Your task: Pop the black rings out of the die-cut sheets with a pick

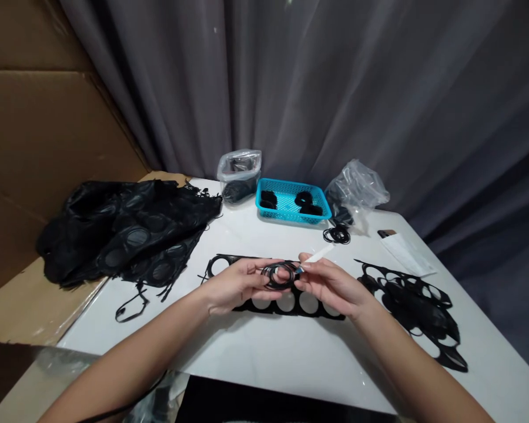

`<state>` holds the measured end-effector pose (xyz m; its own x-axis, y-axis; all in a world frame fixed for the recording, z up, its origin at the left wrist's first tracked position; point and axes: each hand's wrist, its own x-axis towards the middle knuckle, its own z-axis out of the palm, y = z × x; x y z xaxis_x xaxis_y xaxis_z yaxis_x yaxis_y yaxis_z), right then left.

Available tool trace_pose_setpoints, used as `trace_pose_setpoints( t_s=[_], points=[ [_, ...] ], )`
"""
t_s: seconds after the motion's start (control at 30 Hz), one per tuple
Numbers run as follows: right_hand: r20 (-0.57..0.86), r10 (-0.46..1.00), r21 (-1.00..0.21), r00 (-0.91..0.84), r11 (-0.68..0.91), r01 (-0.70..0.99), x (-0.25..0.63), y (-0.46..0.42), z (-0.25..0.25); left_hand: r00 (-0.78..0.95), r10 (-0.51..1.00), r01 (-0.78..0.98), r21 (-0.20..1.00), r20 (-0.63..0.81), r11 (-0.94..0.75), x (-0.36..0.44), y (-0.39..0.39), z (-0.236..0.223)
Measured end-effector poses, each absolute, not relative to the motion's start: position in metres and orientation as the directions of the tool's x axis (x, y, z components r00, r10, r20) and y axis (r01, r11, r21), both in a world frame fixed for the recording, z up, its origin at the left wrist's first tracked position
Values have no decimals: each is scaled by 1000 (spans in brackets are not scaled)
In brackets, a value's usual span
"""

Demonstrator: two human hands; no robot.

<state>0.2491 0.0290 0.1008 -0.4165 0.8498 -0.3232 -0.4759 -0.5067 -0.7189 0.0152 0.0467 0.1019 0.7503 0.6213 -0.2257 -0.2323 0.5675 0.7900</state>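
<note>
My left hand [242, 284] is closed around the side of a bundle of thin black rings [278, 276], held above the table. My right hand [328, 283] grips a slim white tool [318, 257] with a blue part near its lower end; its exact kind does not show. That end meets the right side of the ring bundle, and the right fingers are close beside or touching the rings. Beneath both hands lies a flat black sheet [247, 305] with rows of round holes, partly covered by the hands.
A blue basket [293, 220] holds black round pieces. Plastic bags [357, 182] and a clear container [239, 170] stand at the back. Loose black rings [336, 234] lie nearby. Black sheet scraps [127, 235] pile left, more scraps [414, 311] right. A phone [385, 233] touches a white packet [405, 252].
</note>
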Motion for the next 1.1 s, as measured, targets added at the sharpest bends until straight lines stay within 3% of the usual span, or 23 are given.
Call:
trace_pose_setpoints(
  t_s=[0.3, 0.53, 0.67, 0.9, 1.1],
  points=[
    [-351, 829, -728, -435, -534, -430, 252, 38, 97, 753, 606, -216, 775, -254, 593, 16, 56, 103],
    [-269, 822, -889, -502, -413, -200, 239, 50, 89, 549, 759, -56, 891, -350, 451, 17, 65, 81],
    [-272, 833, -884, -481, -415, -218, 233, 68, 88, 501, 781, -116, 865, -373, 488, 12, 70, 84],
    [-275, 818, -865, -506, -440, -240, 229, 77, 97, 510, 812, -230, 865, -284, 447, 0, 70, 92],
    [-300, 807, -849, -509, -469, -243, 228, 76, 100, 564, 795, -223, 885, -224, 408, -5, 68, 94]
  ],
)
